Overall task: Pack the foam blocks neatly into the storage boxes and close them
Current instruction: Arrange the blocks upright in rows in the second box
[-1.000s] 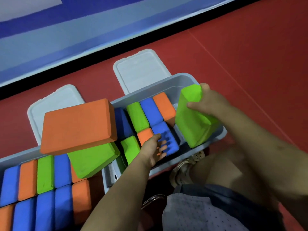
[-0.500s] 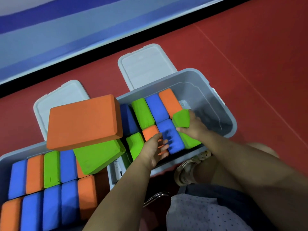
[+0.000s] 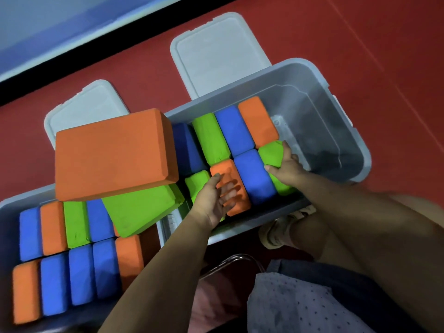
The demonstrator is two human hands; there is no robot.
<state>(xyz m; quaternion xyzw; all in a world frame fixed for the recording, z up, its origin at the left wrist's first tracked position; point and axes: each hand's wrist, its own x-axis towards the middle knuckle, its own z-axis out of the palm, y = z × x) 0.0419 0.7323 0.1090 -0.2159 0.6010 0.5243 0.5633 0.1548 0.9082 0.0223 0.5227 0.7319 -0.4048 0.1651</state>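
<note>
Two grey storage boxes stand side by side on the red floor. The right box (image 3: 346, 126) holds upright foam blocks in two rows at its left end; its right end is bare. My right hand (image 3: 287, 168) grips a green block (image 3: 270, 152) standing at the end of the near row, beside a blue block (image 3: 254, 176). My left hand (image 3: 216, 198) lies with spread fingers on an orange block (image 3: 236, 203) in that row. The left box (image 3: 7, 207) is packed with blue, orange and green blocks. A large orange block (image 3: 113, 152) and a green block (image 3: 141, 210) lie loose on top.
Two grey lids lie on the floor behind the boxes, the left lid (image 3: 84, 106) partly under the loose orange block and the right lid (image 3: 218, 51) beside it. A blue and black wall base runs along the back. My sandalled foot (image 3: 274, 234) is by the right box.
My right hand carried the green block from above the box rim down into the near row. My left hand stayed on the orange and blue blocks. The camera moved closer.
</note>
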